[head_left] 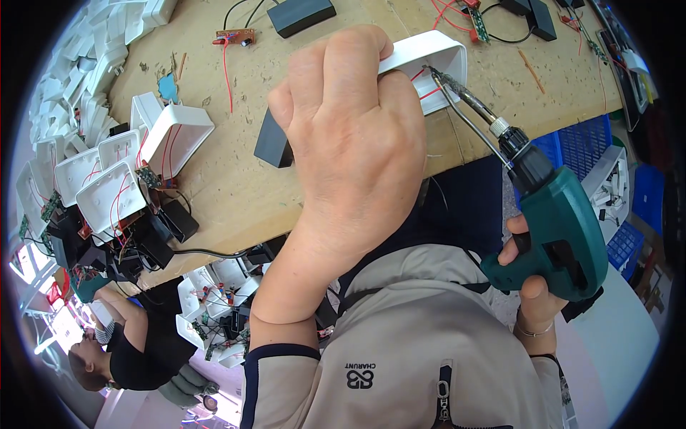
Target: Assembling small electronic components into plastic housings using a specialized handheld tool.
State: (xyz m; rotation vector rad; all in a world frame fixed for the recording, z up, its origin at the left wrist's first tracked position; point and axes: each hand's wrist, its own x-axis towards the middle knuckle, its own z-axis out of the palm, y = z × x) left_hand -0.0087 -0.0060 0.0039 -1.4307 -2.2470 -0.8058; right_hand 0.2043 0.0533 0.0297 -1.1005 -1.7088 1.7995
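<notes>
My left hand (357,136) is closed around a white plastic housing (429,44) above the near part of the workbench. Its open side faces right, and short red wires (431,92) show inside. In my right hand (530,293) is a green soldering gun (575,214), with fingers at the trigger. The gun's metal tip and a thin feed tube reach into the housing, close to the red wires. Whether the tip touches a wire, I cannot tell. Just left of my left hand lies a black box (271,143), partly covered by it.
White housings with red wires (175,139) stack up at left, beside a larger heap of white housings (86,71). Small circuit boards (234,36) and black boxes (301,16) lie at the far side. Blue crates (582,146) stand right. Another person (143,343) sits lower left.
</notes>
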